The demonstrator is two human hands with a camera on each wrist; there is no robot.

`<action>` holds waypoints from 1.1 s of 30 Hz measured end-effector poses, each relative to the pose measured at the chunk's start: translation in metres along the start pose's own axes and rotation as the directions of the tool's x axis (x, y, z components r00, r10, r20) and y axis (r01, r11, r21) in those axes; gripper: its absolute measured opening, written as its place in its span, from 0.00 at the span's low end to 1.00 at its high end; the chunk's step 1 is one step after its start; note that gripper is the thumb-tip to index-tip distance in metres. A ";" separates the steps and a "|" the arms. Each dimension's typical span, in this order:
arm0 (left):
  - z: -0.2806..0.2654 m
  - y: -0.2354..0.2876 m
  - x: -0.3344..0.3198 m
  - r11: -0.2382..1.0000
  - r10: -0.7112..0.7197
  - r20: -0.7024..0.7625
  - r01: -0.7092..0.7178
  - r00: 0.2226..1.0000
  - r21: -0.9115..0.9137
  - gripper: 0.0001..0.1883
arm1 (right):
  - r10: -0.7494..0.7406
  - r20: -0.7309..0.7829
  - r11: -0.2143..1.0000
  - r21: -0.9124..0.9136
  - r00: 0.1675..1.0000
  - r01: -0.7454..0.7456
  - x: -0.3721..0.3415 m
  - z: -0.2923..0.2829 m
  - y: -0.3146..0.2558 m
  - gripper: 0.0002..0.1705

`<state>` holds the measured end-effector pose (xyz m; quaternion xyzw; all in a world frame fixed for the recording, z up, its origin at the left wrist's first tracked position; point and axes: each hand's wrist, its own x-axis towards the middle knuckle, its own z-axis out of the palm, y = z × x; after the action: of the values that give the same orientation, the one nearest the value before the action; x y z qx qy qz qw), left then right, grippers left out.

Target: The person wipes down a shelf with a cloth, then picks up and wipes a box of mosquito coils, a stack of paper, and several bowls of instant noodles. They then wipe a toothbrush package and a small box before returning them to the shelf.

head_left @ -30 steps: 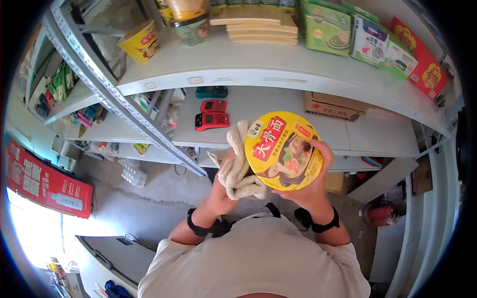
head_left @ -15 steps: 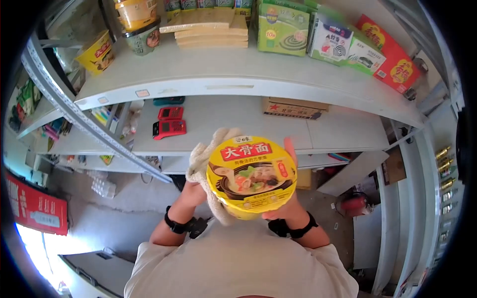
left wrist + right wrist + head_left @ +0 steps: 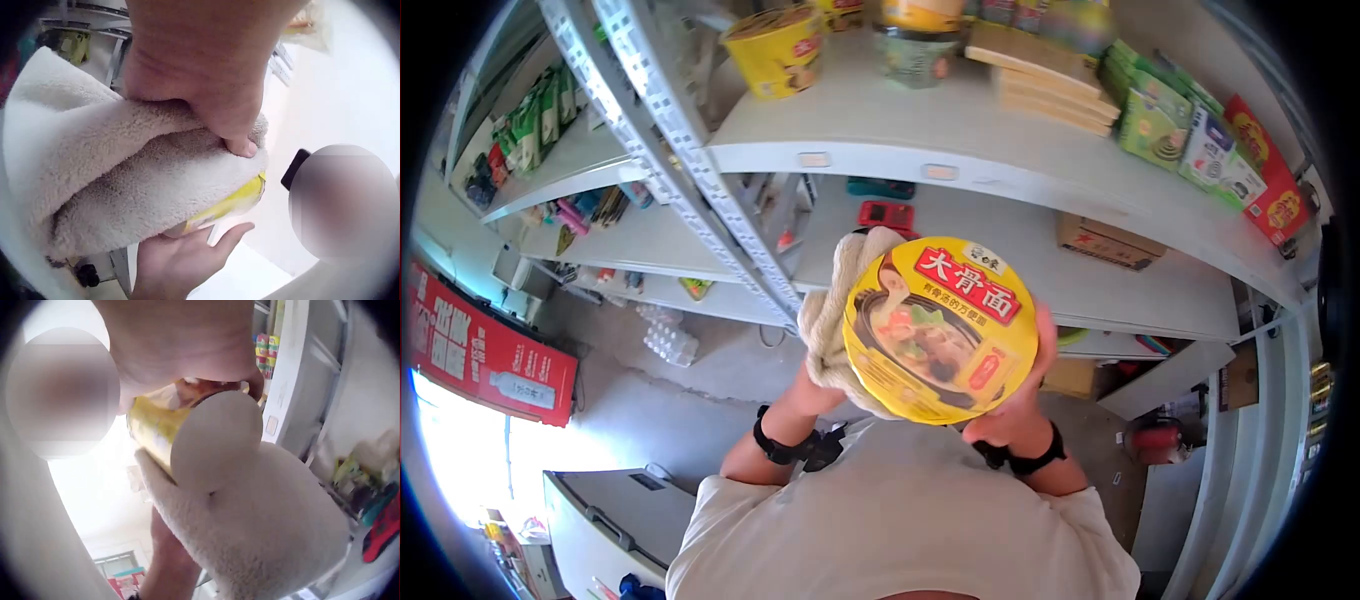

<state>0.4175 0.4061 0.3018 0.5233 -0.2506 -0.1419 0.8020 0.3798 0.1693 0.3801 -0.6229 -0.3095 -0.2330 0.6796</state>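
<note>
In the head view my right hand grips a yellow instant noodle bowl by its right side, with the printed lid facing up toward me. My left hand holds a folded beige towel against the bowl's left side; the towel hides most of those fingers. The left wrist view shows the left thumb pressed on the fluffy towel, and the right hand beyond it. From the right wrist, the bowl's white bottom appears beside the towel.
A metal shelf stands in front of me. Its upper level carries another yellow noodle bowl, stacked boards and green boxes. Lower down lie a red card terminal and a brown carton. A red fire extinguisher stands at right.
The noodle bowl has turned clockwise in the head view, its lid text now slanting down to the right. The towel stays against its left side. The head view has swung about.
</note>
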 end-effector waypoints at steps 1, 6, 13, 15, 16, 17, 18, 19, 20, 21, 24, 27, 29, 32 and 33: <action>-0.010 0.010 -0.009 1.000 0.000 -0.018 0.000 1.000 0.005 0.37 | 0.072 0.009 0.994 0.081 0.997 -0.073 0.004 0.013 0.000 0.76; -0.052 0.044 -0.029 0.993 0.046 -0.132 -0.030 0.990 0.117 0.35 | 0.407 0.208 0.748 0.482 0.889 -0.455 0.023 0.087 0.008 0.84; -0.095 0.056 -0.072 0.783 0.267 -0.150 -0.123 0.952 0.610 0.41 | 0.000 0.057 0.989 -0.150 0.998 0.009 0.030 0.155 0.031 0.59; -0.092 0.053 -0.084 0.851 0.237 -0.173 -0.118 0.956 0.512 0.44 | 0.039 -0.018 0.992 -0.121 0.999 -0.041 0.014 0.165 0.049 0.55; -0.085 0.057 -0.084 0.889 0.260 -0.200 -0.153 0.945 0.431 0.45 | 0.056 -0.052 0.993 -0.105 0.997 -0.061 0.005 0.168 0.060 0.53; -0.082 0.062 -0.085 0.915 0.287 -0.229 -0.195 0.930 0.352 0.45 | 0.066 -0.083 0.994 -0.085 0.994 -0.073 -0.001 0.170 0.071 0.51; -0.085 0.067 -0.088 0.719 0.417 -0.182 -0.201 0.891 0.665 0.39 | 0.072 -0.110 0.995 -0.063 0.991 -0.079 -0.003 0.172 0.080 0.49; -0.092 0.063 -0.093 0.761 0.362 -0.231 -0.144 0.903 0.632 0.36 | -0.051 -0.084 0.977 -0.211 0.995 0.032 0.008 0.174 0.072 0.48; -0.102 0.054 -0.098 0.799 0.304 -0.278 -0.086 0.911 0.595 0.34 | -0.173 -0.057 0.925 -0.352 0.983 0.142 0.019 0.177 0.065 0.48; -0.095 0.065 -0.093 0.927 0.234 -0.365 -0.093 0.901 0.364 0.32 | -0.382 0.092 0.713 -0.603 0.920 0.357 0.041 0.180 0.047 0.51; -0.083 0.094 -0.079 0.936 0.017 -0.539 -0.202 0.842 -0.287 0.27 | -0.376 0.277 0.685 -0.560 0.884 0.466 0.042 0.170 0.054 0.43; -0.074 0.108 -0.069 0.964 -0.042 -0.487 -0.092 0.872 -0.248 0.30 | -0.288 0.380 0.702 -0.541 0.879 0.464 0.042 0.158 0.035 0.38; -0.070 0.107 -0.062 0.980 -0.034 -0.430 -0.054 0.902 -0.189 0.33 | -0.290 0.456 0.616 -0.583 0.841 0.529 0.039 0.143 0.032 0.40; -0.051 0.101 -0.054 0.987 0.159 -0.452 -0.131 0.878 0.092 0.33 | -0.246 0.442 0.619 -0.613 0.863 0.491 0.039 0.123 0.024 0.53; -0.044 0.100 -0.052 0.980 0.182 -0.477 -0.116 0.860 0.164 0.33 | -0.235 0.437 0.662 -0.583 0.868 0.472 0.040 0.114 0.022 0.55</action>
<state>0.3949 0.5067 0.3648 0.5722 -0.0876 0.0743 0.8120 0.4082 0.2873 0.3969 -0.7811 -0.4276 -0.3524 0.2877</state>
